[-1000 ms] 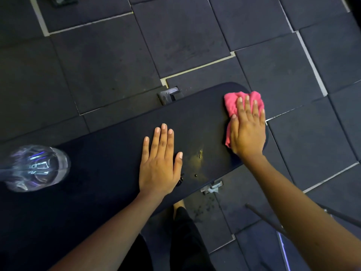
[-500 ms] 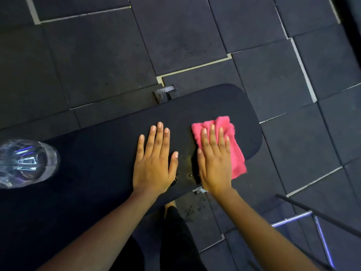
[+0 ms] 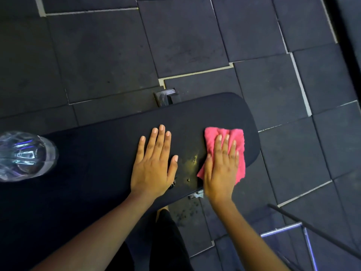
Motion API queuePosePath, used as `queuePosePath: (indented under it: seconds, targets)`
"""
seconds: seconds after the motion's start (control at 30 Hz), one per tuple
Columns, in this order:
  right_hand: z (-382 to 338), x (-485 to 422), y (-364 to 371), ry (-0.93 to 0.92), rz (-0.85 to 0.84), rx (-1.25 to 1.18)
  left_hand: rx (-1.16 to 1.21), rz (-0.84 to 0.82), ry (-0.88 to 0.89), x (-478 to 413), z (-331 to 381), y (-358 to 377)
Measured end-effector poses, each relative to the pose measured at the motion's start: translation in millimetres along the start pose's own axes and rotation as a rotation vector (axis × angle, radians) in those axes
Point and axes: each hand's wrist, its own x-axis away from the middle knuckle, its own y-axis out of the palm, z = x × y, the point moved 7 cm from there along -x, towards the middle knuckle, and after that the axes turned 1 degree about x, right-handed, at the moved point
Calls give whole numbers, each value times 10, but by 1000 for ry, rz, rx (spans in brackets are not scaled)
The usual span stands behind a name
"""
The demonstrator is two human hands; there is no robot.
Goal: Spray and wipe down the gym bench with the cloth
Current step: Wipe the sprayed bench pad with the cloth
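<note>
Dark rubber floor tiles point(image 3: 101, 61), a metal frame point(image 3: 289, 229) at lower right

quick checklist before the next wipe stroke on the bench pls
1. Cloth under the wiping hand: ok, the right hand lies flat on the pink cloth.
2. Cloth on the pad: ok, though its near edge reaches the edge of the bench.
3. Bench braced: ok, the left hand is flat on the pad.
4. Stroke path: not ok toward the left, the left hand lies close beside the cloth.
5. Worn, scuffed patch between the hands wiped: cannot tell.
6. Clear bottle out of the way: ok, at the far left.
</note>
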Motion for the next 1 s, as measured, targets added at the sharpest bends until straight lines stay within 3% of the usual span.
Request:
queuePosePath:
  seconds: [0.13,0.3,0.43,0.63,0.77,0.87,1.0]
  targets:
    - [-211,114,111,-134,-67,-45,8,-3,4,-15,-7,1]
    - [-194,-462,0,-359,-135,45,44,-14,11,-14,-12,-37]
    - [-30,-687,-74,-232,-52,56,103,-46,77,27,-73,-99]
    - [-175,32,58,-12,88,-54,-28,-50,49,534,-608,-162]
    - [-739,369,300,-201,-41,-66,-59,-11,31,810,-924,-177]
    - [-884,112,314,-360,-122,-15,-69,16,33,912,-1017,-168]
    - [-595,-348,170,-302,-92,87,-78,19,13,928,-1041,-147]
